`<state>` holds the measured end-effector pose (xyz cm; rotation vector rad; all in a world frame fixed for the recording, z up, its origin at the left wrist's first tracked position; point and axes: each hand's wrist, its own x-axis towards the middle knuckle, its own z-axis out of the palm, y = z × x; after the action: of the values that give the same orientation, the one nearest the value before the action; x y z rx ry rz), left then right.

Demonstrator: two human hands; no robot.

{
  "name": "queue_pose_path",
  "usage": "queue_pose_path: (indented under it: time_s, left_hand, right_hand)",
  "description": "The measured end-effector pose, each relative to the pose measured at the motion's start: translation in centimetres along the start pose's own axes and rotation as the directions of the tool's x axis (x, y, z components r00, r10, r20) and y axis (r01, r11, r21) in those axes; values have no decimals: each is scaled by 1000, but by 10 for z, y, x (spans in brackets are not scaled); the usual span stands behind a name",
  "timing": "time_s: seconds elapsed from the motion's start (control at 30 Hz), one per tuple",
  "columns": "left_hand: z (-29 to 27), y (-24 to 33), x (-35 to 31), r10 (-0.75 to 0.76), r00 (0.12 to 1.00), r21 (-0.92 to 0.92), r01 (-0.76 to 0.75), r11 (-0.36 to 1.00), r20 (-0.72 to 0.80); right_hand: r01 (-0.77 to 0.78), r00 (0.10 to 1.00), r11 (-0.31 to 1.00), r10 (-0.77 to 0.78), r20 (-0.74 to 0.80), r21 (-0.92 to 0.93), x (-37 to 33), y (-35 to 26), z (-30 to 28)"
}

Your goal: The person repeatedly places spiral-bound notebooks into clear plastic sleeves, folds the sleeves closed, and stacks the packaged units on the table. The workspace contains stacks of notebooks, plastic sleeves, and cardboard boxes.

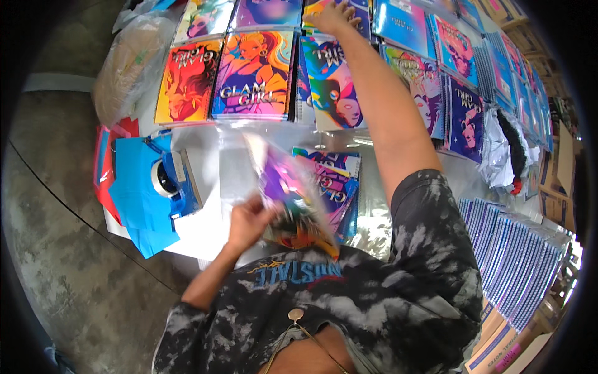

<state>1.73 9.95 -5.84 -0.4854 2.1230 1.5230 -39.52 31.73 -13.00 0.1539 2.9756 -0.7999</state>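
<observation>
My left hand is closed on the edge of a colourful spiral notebook, tilted in front of my chest and smeared by motion. Beneath and beside it, more bright notebooks lie at slightly different angles on the table. My right arm stretches to the far side, where my right hand rests with fingers apart over a yellow and blue notebook. Just nearer than that hand is a notebook with a multicoloured face cover. An orange-haired figure cover and a red and yellow one lie to its left.
On the left are a blue tape dispenser, blue sheets and a filled clear plastic bag. Stacked spiral notebooks stand at right, near crumpled white plastic and cardboard boxes.
</observation>
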Motion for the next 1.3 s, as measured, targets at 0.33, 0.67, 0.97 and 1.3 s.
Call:
queue_pose_path:
  time_s: [0.33,0.67,0.97,1.3]
  left_hand:
    - [-27,103,84,703,679,560,-506,656,-211]
    - [6,214,347,637,759,927,-133,351,-132]
    - [-49,261,187,727,336,108,-865,489,-599]
    - [-33,207,205,811,579,283,-767,576,-84]
  right_hand:
    - [-177,975,981,186,119,-83,-13,-26,-23]
    - [-166,984,914,178,3,371,20,9,-91]
    - [-187,972,-66,-154,175,980,-156,78,-151]
    - [305,952,402,-96,-292,863,-198,29,-109]
